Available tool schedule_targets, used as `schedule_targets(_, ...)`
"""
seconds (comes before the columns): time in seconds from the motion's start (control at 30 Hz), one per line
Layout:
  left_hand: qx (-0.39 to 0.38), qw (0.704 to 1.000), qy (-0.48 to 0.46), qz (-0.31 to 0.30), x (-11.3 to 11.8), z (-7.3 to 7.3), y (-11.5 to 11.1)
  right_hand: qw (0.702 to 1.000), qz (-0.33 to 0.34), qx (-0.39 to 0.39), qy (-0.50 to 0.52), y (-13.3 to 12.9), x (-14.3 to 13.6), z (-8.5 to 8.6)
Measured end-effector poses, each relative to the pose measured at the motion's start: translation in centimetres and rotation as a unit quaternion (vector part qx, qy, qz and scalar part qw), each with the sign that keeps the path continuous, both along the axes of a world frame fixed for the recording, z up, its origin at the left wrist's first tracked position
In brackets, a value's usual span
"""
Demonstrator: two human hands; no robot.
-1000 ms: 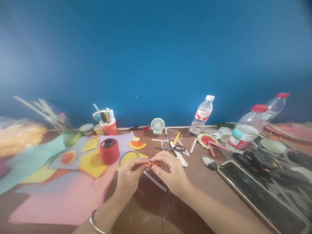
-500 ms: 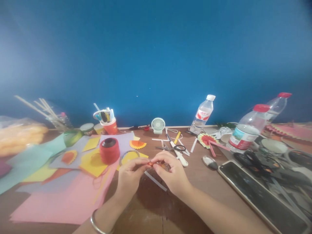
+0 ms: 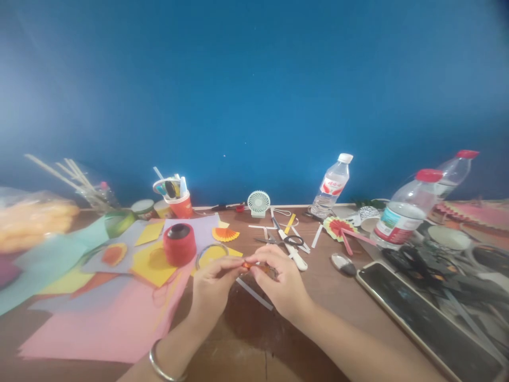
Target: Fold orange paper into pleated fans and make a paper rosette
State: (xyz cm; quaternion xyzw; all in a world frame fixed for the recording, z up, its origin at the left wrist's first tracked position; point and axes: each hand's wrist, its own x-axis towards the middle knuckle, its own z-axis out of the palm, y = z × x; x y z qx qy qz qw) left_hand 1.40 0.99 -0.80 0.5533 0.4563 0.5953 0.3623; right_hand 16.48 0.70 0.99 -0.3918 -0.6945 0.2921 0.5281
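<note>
My left hand (image 3: 213, 283) and my right hand (image 3: 281, 283) meet at the fingertips over the middle of the brown table (image 3: 242, 355). Both pinch a small orange piece (image 3: 247, 265), mostly hidden by the fingers. Below them lies a thin white paper strip (image 3: 254, 294). Just behind my right hand are scissors (image 3: 293, 241) and a white-handled tool (image 3: 298, 259). An orange and yellow pleated paper fan (image 3: 226, 234) rests behind my left hand. Beside that hand is a clear ring (image 3: 199, 254) on yellow paper.
Coloured paper sheets (image 3: 99, 329) and a red spool (image 3: 180, 245) are at left. A small fan (image 3: 258, 203) stands near the blue wall. To the right are a phone (image 3: 429, 318), a computer-mouse-like object (image 3: 343, 264), a pleated rosette (image 3: 338, 228) and bottles (image 3: 405, 212).
The whole view has shifted very slightly. Both hands stay pinched together at the orange piece, with only a tiny change at the fingertips.
</note>
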Motion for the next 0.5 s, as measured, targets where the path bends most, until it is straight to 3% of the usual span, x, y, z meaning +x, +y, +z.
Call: schedule_targets(0.5,-0.05,0.998,-0.038,0.006,0.36,-0.41,-0.09,0.997,-0.023,0.076,-0.007,0.01,-0.03,-0.29)
